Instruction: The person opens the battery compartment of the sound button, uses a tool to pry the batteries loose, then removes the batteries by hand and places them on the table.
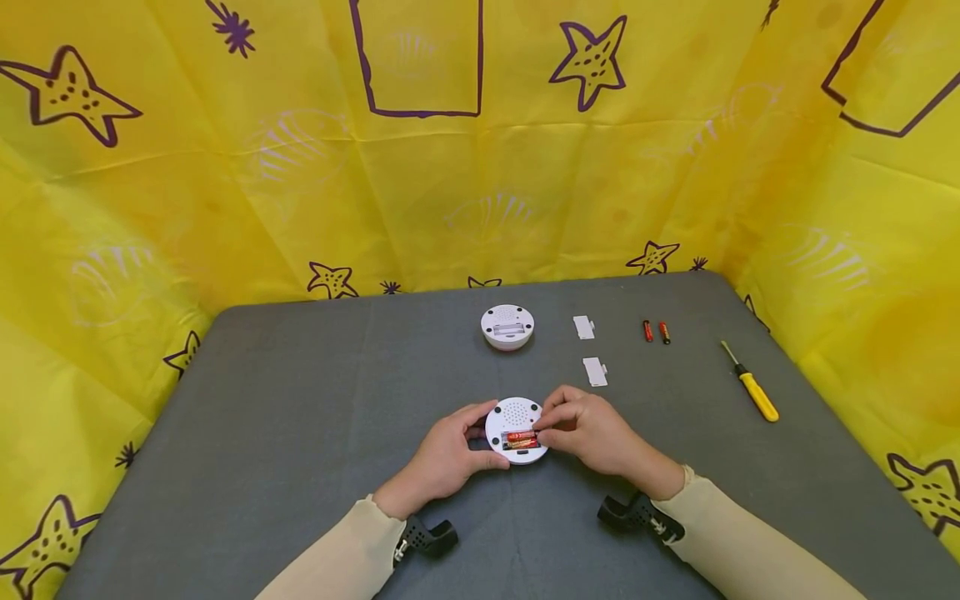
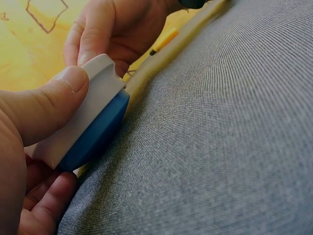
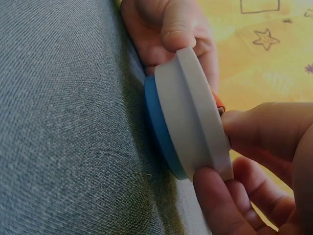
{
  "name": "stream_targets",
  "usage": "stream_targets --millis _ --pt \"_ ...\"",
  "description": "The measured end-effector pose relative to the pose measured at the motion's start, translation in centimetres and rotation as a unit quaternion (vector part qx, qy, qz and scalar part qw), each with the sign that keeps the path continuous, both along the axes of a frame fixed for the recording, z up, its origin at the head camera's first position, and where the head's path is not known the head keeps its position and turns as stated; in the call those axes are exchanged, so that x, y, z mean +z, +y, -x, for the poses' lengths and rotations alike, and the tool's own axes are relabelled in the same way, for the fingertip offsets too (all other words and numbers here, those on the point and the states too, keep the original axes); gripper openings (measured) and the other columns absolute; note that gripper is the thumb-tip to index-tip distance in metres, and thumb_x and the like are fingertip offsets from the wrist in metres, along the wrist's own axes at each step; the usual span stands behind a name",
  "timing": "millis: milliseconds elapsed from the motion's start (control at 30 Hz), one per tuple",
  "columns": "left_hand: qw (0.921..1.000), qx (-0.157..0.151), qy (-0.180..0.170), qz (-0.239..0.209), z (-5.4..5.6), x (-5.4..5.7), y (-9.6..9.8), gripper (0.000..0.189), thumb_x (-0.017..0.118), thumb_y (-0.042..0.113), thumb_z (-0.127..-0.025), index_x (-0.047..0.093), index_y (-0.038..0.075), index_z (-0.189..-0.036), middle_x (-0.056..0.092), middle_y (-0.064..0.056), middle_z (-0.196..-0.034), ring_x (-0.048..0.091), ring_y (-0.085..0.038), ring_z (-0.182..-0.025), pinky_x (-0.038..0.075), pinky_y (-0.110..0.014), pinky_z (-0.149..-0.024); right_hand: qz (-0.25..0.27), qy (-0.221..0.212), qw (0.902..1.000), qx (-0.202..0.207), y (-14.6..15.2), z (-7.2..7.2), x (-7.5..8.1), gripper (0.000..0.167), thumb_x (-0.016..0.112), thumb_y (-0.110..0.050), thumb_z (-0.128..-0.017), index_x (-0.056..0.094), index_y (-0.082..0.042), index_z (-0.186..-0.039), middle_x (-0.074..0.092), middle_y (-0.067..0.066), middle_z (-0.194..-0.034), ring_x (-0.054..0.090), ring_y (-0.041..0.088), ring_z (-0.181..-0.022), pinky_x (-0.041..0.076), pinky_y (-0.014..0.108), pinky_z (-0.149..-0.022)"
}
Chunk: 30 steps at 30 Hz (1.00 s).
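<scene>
A round white device (image 1: 517, 410) with a blue underside (image 2: 98, 132) lies upturned near the middle of the table, its speaker holes and battery compartment facing up. My left hand (image 1: 448, 450) grips its left side, thumb on the near rim. Two red batteries lie at the compartment; the upper red battery (image 1: 519, 437) sticks out a little above the face in the right wrist view. My right hand (image 1: 588, 429) has thumb and fingers at that battery's right end, with a finger also against the device's side (image 3: 190, 112). The fingertips partly hide the battery's end.
Behind stands a second round white device (image 1: 507, 317) with its compartment uncovered. To its right lie two white covers, a far cover (image 1: 583, 327) and a near cover (image 1: 596, 372), a pair of red batteries (image 1: 664, 332) and a yellow-handled screwdriver (image 1: 759, 397). Yellow cloth (image 1: 480, 167) surrounds the grey table.
</scene>
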<state>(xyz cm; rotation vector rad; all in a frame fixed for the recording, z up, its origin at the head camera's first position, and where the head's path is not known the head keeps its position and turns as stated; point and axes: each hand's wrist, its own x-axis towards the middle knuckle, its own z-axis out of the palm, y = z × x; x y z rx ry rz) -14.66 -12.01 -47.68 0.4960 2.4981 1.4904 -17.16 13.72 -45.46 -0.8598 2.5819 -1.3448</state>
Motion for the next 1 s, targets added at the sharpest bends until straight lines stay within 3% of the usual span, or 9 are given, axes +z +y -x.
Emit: stream_targets --millis 333,433,567,633,767,1000 --pt "1.0000 0.000 -0.002 -0.006 0.0 0.1 -0.1 0.082 0.087 0.035 -0.077 0.050 0.009 -0.146 0.057 -0.002 -0.134 0.062 -0.013 -0.106 0.050 -0.031 -0.090 0.025 -0.002 0.9996 -0.011 0.3 0.4 0.0 0.009 0.076 -0.014 -0.089 0.080 -0.020 -0.095 0.066 -0.010 -0.098 0.062 0.014 -0.093 0.051 0.031 -0.079" --pt "1.0000 0.000 -0.002 -0.009 0.0 0.1 -0.2 0.082 0.087 0.034 -0.077 0.050 0.009 -0.146 0.057 -0.003 -0.134 0.063 -0.014 -0.106 0.051 -0.030 -0.090 0.031 -0.033 0.9988 -0.017 0.6 0.6 0.2 0.009 0.075 -0.016 -0.091 0.079 -0.019 -0.098 0.069 -0.009 -0.098 0.063 0.015 -0.095 0.052 0.031 -0.082" --pt "1.0000 -0.002 -0.001 -0.007 0.0 0.1 -0.1 0.083 0.087 0.035 -0.077 0.049 0.009 -0.146 0.057 -0.003 -0.134 0.063 -0.014 -0.106 0.051 -0.031 -0.090 0.080 -0.119 0.9892 -0.031 1.1 0.9 0.4 0.011 0.071 -0.015 -0.094 0.077 -0.013 -0.103 0.071 -0.001 -0.101 0.067 0.020 -0.094 0.054 0.032 -0.082" --pt "1.0000 -0.001 -0.001 -0.003 0.0 0.2 -0.1 0.083 0.087 0.035 -0.077 0.049 0.009 -0.146 0.057 -0.002 -0.134 0.063 -0.014 -0.106 0.051 -0.031 -0.090 0.124 -0.165 0.9779 -0.034 1.4 1.1 0.5 0.014 0.068 -0.012 -0.096 0.076 -0.006 -0.107 0.071 0.008 -0.105 0.067 0.025 -0.095 0.055 0.034 -0.083" --pt "1.0000 0.002 -0.004 0.003 -0.1 0.3 0.0 0.083 0.088 0.034 -0.076 0.050 0.010 -0.147 0.057 -0.001 -0.133 0.063 -0.013 -0.106 0.050 -0.031 -0.090 0.214 -0.244 0.9447 -0.048 1.8 1.5 0.3 0.021 0.061 -0.007 -0.100 0.067 0.008 -0.112 0.068 0.022 -0.110 0.067 0.030 -0.098 0.055 0.040 -0.084" --pt "0.9999 -0.001 0.001 -0.012 0.0 0.0 0.0 0.083 0.088 0.031 -0.076 0.050 0.008 -0.146 0.058 -0.003 -0.131 0.063 -0.014 -0.104 0.051 -0.031 -0.089 0.296 -0.355 0.8803 -0.107 2.4 2.1 0.7 0.037 0.054 -0.007 -0.103 0.046 0.017 -0.130 0.068 0.021 -0.110 0.070 0.032 -0.092 0.056 0.045 -0.080"
